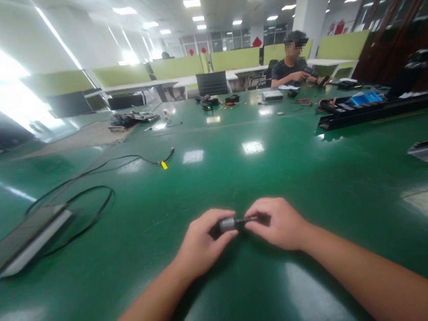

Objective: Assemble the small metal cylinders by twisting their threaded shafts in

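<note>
A small silver and black cylindrical object [228,224] lies level between my two hands, just above or on the green tabletop [216,181]. Around its thicker silver end curl the thumb and fingers of my left hand [202,241]. My right hand [281,223] pinches the thin dark end that points right. The fingertips of both hands are close together, with a short black section of the object showing between them. Blur hides the object's finer details.
A flat grey device [26,241] and a black cable [100,220] with a yellow tag [164,164] lie left. Electronic parts [207,102] line the far edge, where a person [292,66] sits. A long black metal channel [382,110] is at right.
</note>
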A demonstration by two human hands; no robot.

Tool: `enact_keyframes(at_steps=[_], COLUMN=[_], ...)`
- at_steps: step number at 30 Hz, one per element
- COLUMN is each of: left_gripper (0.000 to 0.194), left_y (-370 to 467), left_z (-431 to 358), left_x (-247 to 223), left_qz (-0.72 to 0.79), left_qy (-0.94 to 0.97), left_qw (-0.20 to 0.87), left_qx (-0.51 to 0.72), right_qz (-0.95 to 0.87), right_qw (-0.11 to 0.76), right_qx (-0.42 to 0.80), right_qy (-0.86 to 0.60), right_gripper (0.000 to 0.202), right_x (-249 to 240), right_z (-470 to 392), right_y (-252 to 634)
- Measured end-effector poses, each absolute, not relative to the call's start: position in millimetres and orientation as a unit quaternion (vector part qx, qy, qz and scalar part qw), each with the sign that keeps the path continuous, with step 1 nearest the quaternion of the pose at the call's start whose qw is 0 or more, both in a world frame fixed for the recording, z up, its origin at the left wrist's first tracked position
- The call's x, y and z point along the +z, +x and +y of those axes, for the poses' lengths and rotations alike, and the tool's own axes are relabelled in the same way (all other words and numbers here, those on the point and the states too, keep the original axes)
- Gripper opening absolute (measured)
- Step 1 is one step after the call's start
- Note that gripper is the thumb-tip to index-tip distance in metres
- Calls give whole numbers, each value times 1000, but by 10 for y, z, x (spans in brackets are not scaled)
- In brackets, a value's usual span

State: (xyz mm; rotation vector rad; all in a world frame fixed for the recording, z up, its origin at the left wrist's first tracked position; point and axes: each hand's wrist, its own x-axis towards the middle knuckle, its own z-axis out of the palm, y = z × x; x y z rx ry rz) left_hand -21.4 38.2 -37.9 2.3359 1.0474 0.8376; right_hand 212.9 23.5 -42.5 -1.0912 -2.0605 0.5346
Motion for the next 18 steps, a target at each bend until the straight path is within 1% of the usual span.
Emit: enact_keyframes(at_steps=[18], left_gripper=[28], left_y=[-242], left_z=[392], left_x=[-389], left_qz=[387], left_qy=[843], left_qw=[223], left_qx=[301], right_qz=[-794], right_qw=[370], right_qx=[212], right_qy=[-434], right_gripper=[6], right_x=[-398], right_z=[231], right_y=[2130])
